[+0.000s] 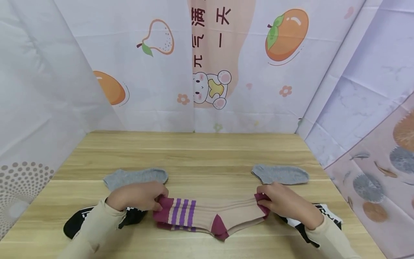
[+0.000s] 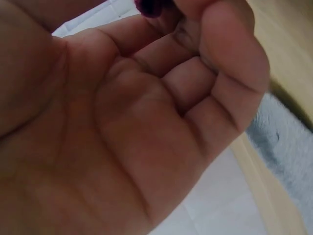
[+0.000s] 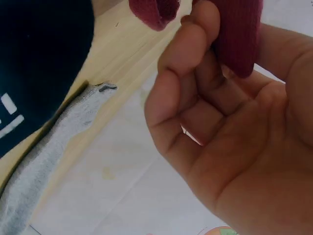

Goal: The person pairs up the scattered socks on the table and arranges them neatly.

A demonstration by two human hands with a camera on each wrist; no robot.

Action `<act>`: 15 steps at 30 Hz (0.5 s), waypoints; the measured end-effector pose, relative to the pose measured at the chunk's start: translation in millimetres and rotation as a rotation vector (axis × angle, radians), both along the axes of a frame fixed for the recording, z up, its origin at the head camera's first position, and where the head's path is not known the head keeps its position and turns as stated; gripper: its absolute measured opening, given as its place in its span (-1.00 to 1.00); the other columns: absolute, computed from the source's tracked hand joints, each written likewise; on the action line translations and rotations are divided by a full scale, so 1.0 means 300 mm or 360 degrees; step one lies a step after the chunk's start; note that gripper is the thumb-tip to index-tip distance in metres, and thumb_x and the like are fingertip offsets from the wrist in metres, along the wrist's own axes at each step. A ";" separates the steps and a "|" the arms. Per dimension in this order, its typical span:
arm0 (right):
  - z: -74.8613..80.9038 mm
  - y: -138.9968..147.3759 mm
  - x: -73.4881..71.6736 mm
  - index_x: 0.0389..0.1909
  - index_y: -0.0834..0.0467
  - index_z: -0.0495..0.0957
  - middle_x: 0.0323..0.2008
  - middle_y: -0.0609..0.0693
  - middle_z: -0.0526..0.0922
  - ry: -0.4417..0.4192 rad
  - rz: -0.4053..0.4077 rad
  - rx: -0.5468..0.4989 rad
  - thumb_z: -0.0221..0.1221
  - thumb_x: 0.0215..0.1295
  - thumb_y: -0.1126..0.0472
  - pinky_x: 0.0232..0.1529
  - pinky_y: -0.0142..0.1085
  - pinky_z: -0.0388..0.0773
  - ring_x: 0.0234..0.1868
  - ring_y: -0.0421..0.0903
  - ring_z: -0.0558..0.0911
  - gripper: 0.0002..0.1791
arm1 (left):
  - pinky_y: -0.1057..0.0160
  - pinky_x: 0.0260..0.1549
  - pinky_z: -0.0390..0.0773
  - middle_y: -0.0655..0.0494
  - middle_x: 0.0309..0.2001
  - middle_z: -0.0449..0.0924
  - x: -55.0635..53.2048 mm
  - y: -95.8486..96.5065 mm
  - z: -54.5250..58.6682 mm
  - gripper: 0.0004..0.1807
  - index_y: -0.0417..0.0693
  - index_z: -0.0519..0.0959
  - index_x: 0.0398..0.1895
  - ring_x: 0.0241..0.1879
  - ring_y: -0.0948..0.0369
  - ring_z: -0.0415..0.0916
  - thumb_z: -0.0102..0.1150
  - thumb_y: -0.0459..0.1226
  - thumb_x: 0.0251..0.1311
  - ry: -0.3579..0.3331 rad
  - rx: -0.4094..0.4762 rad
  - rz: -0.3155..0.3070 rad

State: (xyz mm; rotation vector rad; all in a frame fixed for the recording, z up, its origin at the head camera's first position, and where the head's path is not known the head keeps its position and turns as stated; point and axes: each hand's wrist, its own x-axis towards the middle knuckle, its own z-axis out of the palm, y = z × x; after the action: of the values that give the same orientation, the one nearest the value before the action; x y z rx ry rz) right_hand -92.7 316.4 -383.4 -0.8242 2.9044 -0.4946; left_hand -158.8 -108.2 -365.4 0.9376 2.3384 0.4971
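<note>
A beige sock (image 1: pixel 202 214) with purple stripes and a maroon cuff, heel and toe stretches between both hands above the table. My left hand (image 1: pixel 142 196) pinches its maroon cuff at the left end. At the other end, the right hand (image 1: pixel 284 201) grips the maroon toe (image 3: pixel 239 39) between thumb and fingers. A matching sock (image 1: pixel 184 228) shows along the lower edge, mostly hidden under the first. In the right wrist view its maroon end (image 3: pixel 155 12) appears apart from the gripped toe. The left wrist view shows mainly the palm, with a scrap of maroon knit (image 2: pixel 148 7) at the fingertips.
Grey socks lie behind the hands, one left (image 1: pixel 139 177) and one right (image 1: pixel 281 175). A black-and-white sock (image 1: pixel 73 223) lies under the left forearm, another (image 1: pixel 327 216) by the right wrist. A wooden table (image 1: pixel 194 154) meets printed cloth walls (image 1: pixel 161 79).
</note>
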 end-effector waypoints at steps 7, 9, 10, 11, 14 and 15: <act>-0.026 -0.003 -0.015 -0.52 0.00 0.43 -0.63 -0.30 0.35 -0.0110 0.0024 0.0016 0.31 0.24 0.36 -0.53 -0.42 0.32 -0.58 -0.38 0.32 -0.71 | 0.26 -0.43 0.37 0.26 -0.47 0.39 -0.001 0.023 -0.032 -0.83 0.05 0.53 -0.44 -0.46 0.30 0.31 0.37 -0.33 0.14 0.0002 -0.0136 0.0039; -0.037 -0.004 -0.017 -0.48 0.02 0.45 -0.60 -0.29 0.37 -0.0123 0.0022 0.0047 0.30 0.24 0.37 -0.50 -0.40 0.33 -0.55 -0.36 0.33 -0.75 | 0.24 -0.38 0.39 0.26 -0.43 0.41 -0.003 0.032 -0.050 -0.84 0.04 0.56 -0.41 -0.42 0.29 0.32 0.39 -0.33 0.12 0.0015 -0.0183 0.0057; -0.042 -0.005 -0.017 -0.45 0.03 0.46 -0.58 -0.28 0.37 -0.0125 0.0018 0.0063 0.30 0.24 0.37 -0.50 -0.39 0.34 -0.54 -0.35 0.34 -0.77 | 0.22 -0.36 0.41 0.26 -0.42 0.43 -0.003 0.036 -0.057 -0.85 0.03 0.57 -0.39 -0.41 0.28 0.34 0.39 -0.33 0.11 0.0019 -0.0202 0.0070; -0.045 -0.005 -0.016 -0.43 0.05 0.47 -0.57 -0.27 0.38 -0.0124 0.0013 0.0076 0.30 0.24 0.37 -0.49 -0.38 0.34 -0.53 -0.34 0.34 -0.78 | 0.20 -0.32 0.43 0.26 -0.38 0.45 -0.002 0.040 -0.062 -0.85 0.02 0.59 -0.35 -0.37 0.27 0.35 0.41 -0.33 0.09 0.0030 -0.0219 0.0083; -0.048 -0.005 -0.011 -0.40 0.06 0.50 -0.54 -0.26 0.42 -0.0112 -0.0017 0.0099 0.32 0.22 0.36 -0.46 -0.36 0.38 -0.50 -0.33 0.37 -0.81 | 0.12 -0.21 0.48 0.24 -0.30 0.50 0.003 0.050 -0.067 -0.80 -0.04 0.62 -0.24 -0.29 0.24 0.41 0.42 -0.34 0.08 0.0035 -0.0224 0.0132; -0.046 -0.004 -0.009 -0.39 0.06 0.51 -0.54 -0.25 0.43 -0.0103 -0.0032 0.0106 0.32 0.22 0.35 -0.46 -0.36 0.39 -0.50 -0.33 0.37 -0.82 | 0.09 -0.19 0.48 0.22 -0.29 0.51 0.008 0.054 -0.064 -0.78 -0.05 0.61 -0.21 -0.28 0.23 0.41 0.42 -0.34 0.09 0.0053 -0.0226 0.0157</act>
State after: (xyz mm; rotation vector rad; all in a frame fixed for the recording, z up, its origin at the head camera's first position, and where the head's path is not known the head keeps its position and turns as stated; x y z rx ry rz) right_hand -95.3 315.1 -397.3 -0.7564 2.8560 -0.4160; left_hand -156.6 -92.1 -384.6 0.7733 2.4236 0.3515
